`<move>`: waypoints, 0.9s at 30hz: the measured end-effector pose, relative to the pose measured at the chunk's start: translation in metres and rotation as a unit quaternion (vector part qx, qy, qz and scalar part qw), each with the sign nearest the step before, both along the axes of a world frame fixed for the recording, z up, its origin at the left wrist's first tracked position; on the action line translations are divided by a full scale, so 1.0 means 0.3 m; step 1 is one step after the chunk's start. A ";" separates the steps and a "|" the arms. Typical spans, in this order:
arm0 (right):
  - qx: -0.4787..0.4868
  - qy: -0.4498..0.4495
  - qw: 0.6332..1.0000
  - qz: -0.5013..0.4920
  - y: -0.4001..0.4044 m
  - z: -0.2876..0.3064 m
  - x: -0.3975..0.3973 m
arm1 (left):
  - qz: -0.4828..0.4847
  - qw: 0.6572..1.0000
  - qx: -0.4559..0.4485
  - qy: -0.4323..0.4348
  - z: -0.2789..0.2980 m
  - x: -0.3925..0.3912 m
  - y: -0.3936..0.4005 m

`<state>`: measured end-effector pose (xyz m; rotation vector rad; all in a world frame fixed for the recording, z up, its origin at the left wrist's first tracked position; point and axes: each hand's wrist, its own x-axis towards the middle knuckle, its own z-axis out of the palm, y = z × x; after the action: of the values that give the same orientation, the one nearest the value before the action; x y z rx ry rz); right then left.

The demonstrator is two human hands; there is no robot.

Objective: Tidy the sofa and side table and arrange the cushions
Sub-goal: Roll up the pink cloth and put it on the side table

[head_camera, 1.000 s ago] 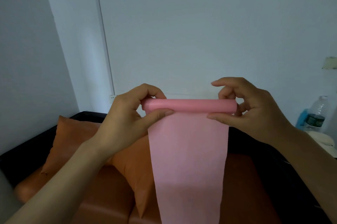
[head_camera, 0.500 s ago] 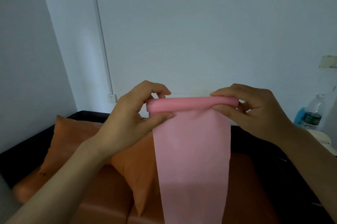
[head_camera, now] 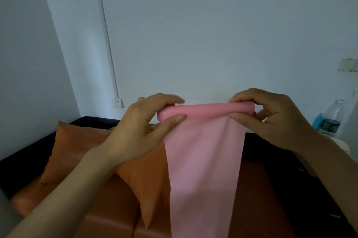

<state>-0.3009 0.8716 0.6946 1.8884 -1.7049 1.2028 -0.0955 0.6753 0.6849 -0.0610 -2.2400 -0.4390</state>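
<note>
Cushions (head_camera: 81,152) in orange lean on the sofa (head_camera: 120,216) at eight o'clock. Held up at centre, a pink cloth (head_camera: 203,160) (its top edge rolled) is pinched by the left hand (head_camera: 143,127) at nine o'clock and the right hand (head_camera: 275,119) at three. A water bottle (head_camera: 332,119) stands far right.

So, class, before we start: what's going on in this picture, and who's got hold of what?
A person is rolling up a pink cloth in the air above an orange sofa. The left hand pinches one end of the rolled top edge and the right hand pinches the other, while the unrolled part hangs straight down. Two orange cushions lean on the sofa behind it. A water bottle stands off to the right.
</note>
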 end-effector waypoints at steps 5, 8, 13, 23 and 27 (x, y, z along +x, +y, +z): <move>-0.014 -0.033 0.999 -0.005 -0.005 -0.008 0.002 | -0.015 1.000 -0.007 -0.014 0.001 -0.008 0.006; -0.015 -0.041 0.999 0.000 0.002 0.003 0.008 | 0.000 0.999 -0.031 -0.014 -0.004 -0.013 -0.004; 0.032 -0.048 0.998 0.005 0.006 0.011 0.015 | -0.005 0.999 -0.009 -0.034 -0.011 -0.018 -0.008; 0.042 -0.053 0.998 -0.018 0.020 0.002 0.000 | -0.012 0.999 -0.008 -0.040 -0.003 -0.011 -0.001; 0.027 -0.061 0.998 -0.009 0.025 0.001 0.005 | -0.010 0.999 0.011 -0.036 0.001 -0.005 0.003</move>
<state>-0.2993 0.8791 0.6949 1.8603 -1.8299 1.3022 -0.0970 0.6763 0.6852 -0.0562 -2.3071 -0.4847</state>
